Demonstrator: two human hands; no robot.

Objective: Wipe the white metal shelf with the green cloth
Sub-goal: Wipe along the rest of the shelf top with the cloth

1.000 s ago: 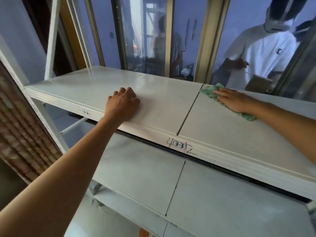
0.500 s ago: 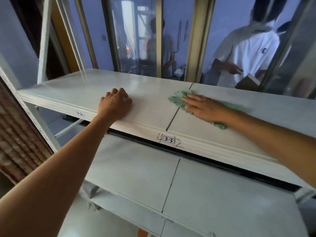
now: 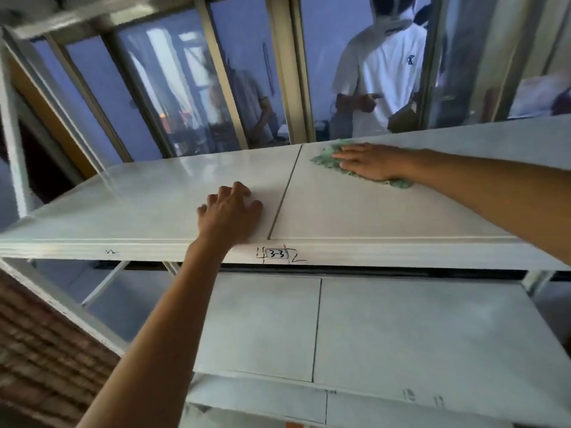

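The right hand point(image 3: 370, 162) is lying flat, fingers extended, pressing the green cloth point(image 3: 327, 159) onto the top board of the white metal shelf point(image 3: 154, 196), on the right panel just past the seam point(image 3: 285, 193), near the back edge. The left hand point(image 3: 230, 216) is resting with fingers loosely curled, holding nothing, on the left panel at the front edge, just left of the "3-3" label point(image 3: 277, 254).
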